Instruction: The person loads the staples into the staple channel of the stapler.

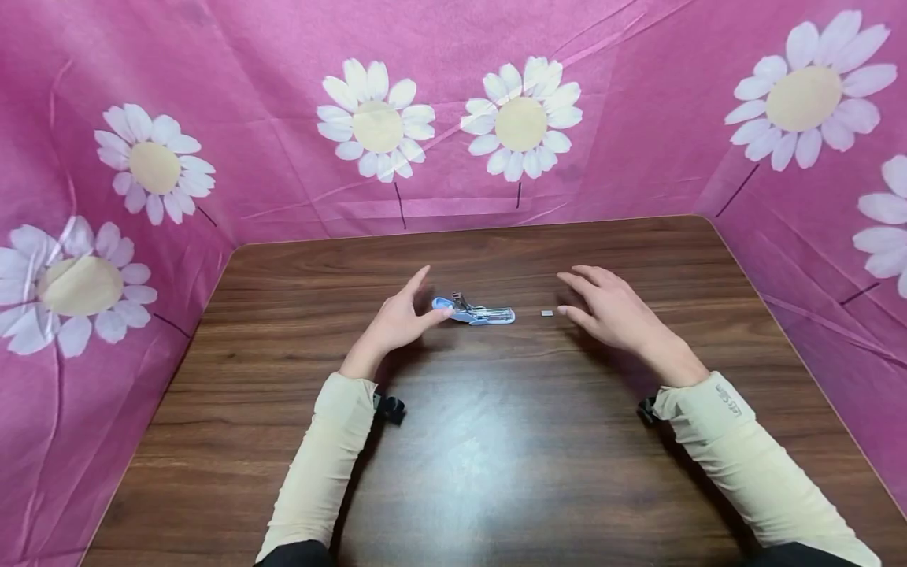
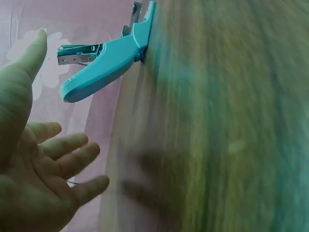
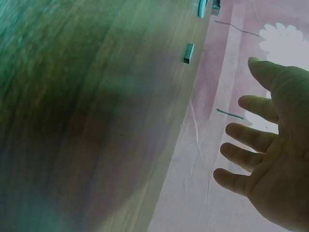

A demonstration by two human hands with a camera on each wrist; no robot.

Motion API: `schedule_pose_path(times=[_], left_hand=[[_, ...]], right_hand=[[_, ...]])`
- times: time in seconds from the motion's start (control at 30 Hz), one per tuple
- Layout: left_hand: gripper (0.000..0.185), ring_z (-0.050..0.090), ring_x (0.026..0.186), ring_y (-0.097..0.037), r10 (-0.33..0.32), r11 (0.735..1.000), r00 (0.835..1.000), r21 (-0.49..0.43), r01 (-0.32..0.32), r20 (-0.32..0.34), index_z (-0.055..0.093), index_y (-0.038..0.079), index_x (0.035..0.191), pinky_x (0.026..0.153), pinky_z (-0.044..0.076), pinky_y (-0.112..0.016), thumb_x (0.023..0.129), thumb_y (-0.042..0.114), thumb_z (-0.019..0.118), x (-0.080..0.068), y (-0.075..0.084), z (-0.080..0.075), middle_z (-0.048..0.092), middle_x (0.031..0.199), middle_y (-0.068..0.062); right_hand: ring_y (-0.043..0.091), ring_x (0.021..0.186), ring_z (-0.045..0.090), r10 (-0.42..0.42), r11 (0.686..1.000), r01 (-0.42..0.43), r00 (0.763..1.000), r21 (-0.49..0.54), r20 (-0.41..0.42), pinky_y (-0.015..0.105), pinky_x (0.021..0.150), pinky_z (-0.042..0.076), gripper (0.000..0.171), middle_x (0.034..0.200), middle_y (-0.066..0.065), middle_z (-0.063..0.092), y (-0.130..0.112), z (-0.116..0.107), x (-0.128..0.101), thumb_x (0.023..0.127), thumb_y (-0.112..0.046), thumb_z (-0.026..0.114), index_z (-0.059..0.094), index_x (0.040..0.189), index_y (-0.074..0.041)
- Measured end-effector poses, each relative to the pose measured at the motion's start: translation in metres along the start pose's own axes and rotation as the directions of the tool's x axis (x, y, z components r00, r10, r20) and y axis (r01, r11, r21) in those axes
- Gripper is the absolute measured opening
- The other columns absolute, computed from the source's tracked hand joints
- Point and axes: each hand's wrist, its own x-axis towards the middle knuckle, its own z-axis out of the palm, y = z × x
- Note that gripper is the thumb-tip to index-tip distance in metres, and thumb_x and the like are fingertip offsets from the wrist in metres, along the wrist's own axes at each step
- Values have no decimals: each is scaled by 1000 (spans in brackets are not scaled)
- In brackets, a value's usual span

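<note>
A light-blue stapler (image 1: 492, 317) lies opened out on the wooden table, its metal magazine showing. In the left wrist view, the blue body of the stapler (image 2: 108, 63) is spread apart with metal parts sticking up. My left hand (image 1: 399, 321) is at the stapler's left end, fingers spread and thumb overlapping that end in the head view. A short grey strip of staples (image 1: 546, 313) lies a little right of the stapler. Just right of this strip (image 3: 189, 53), my right hand (image 1: 615, 309) hovers with its fingers extended, holding nothing.
The brown wood-grain table (image 1: 453, 488) has its far edge beyond the hands. Pink cloth (image 1: 453, 31) printed with white daisies hangs behind it and along both sides. A dark camera strap (image 1: 390, 409) sits on the left wrist, another (image 1: 647, 410) on the right.
</note>
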Motion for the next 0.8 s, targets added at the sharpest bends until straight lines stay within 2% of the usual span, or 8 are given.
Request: schedule_pose_path(times=[0.13,0.23,0.37,0.47,0.6,0.7,0.8], left_hand=[[88,44,140,-21,13,983,1000,-181,-11,15,28,24,155,119,27,-46,84,41,76,7,-1,3,49,150,-6],[80,47,137,-21,16,950,999,-311,-2,41,35,16,152,119,27,-41,84,24,78,10,-2,6,50,149,-7],[69,49,135,-26,22,903,997,-430,10,69,42,9,148,114,35,-39,87,11,74,9,1,7,51,147,-12],[63,54,130,-26,26,892,997,-451,8,70,48,8,144,108,42,-36,87,9,73,10,0,9,56,143,-12],[52,65,113,-15,17,903,998,-429,11,63,58,12,136,92,50,-22,87,10,73,14,-6,12,65,131,-9],[45,65,97,-5,16,908,998,-420,9,57,63,13,131,80,47,-16,87,10,73,15,-8,14,70,122,-9],[43,62,90,0,22,909,998,-416,3,54,65,13,129,78,46,-15,87,11,73,16,-9,16,71,119,-9]], right_hand=[[40,126,50,-5,1000,4,1000,23,18,54,107,37,52,134,23,57,0,4,3,89,-23,71,56,135,-2],[37,124,54,4,999,-6,999,43,47,51,107,40,49,131,20,60,1,7,5,88,-17,72,58,132,-2],[35,121,57,36,996,-44,994,75,102,51,103,43,46,127,18,64,4,13,7,87,-14,72,60,131,-5],[34,117,60,53,993,-66,990,100,129,52,100,45,44,122,17,66,6,17,10,86,-14,73,63,128,-6],[34,109,64,50,992,-66,990,110,135,51,95,47,39,115,16,70,6,21,14,84,-14,75,67,121,-7],[31,103,66,49,992,-65,989,107,143,50,91,49,34,108,13,72,7,24,17,83,-14,75,70,115,-7],[27,94,68,57,992,-75,985,103,166,48,85,50,28,99,9,73,8,26,18,83,-14,76,72,110,-7]])
